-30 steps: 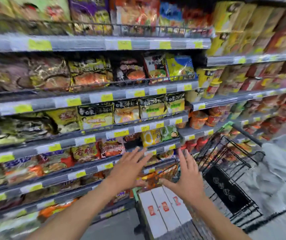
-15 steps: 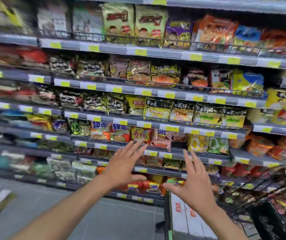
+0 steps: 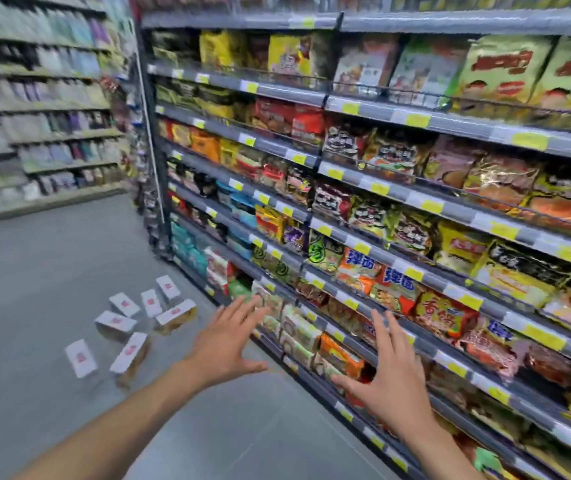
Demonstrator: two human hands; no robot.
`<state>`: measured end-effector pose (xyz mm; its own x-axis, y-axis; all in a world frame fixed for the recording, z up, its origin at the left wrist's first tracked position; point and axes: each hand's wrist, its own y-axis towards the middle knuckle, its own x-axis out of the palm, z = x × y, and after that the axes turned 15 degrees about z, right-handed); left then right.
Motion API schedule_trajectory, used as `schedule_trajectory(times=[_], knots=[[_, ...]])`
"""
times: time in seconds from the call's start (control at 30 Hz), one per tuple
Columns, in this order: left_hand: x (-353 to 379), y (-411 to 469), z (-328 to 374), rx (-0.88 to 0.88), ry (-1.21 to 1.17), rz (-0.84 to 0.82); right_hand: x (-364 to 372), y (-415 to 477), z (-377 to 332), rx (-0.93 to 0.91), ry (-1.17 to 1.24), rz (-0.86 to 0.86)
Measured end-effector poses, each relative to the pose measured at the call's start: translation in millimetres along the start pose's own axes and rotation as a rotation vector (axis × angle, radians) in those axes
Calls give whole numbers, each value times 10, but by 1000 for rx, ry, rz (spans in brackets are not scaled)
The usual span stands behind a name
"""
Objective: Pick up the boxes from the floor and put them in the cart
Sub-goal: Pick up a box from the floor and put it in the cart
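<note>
Seven white boxes with red labels are seen scattered on the grey floor, near the foot of the snack shelf. None is held. The left hand and the right hand are raised in front of the shelf with fingers spread, each grip wide open and empty, well apart from the boxes. The cart is not shown, so what has been loaded cannot be told. At least these seven are judged left to collect.
</note>
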<state>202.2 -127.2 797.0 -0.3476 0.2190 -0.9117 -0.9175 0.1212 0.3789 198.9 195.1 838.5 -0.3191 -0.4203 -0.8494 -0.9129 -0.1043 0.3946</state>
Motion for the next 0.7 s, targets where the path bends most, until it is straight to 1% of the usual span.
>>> schedule_trajectory(times=[0.33, 0.43, 0.53, 0.7], knots=[[-470, -796, -1893, -321, 88, 48, 1150, 619, -1807, -267, 114, -104], [-584, -951, -2457, -357, 147, 45, 1492, 768, -2318, -329, 132, -119], [-704, -1090, -3028, -415, 165, 61, 1846, 922, -2869, -353, 144, -121], [-819, -1188, -3644, -464, 188, 56, 2258, 1131, -3512, -392, 155, -154]])
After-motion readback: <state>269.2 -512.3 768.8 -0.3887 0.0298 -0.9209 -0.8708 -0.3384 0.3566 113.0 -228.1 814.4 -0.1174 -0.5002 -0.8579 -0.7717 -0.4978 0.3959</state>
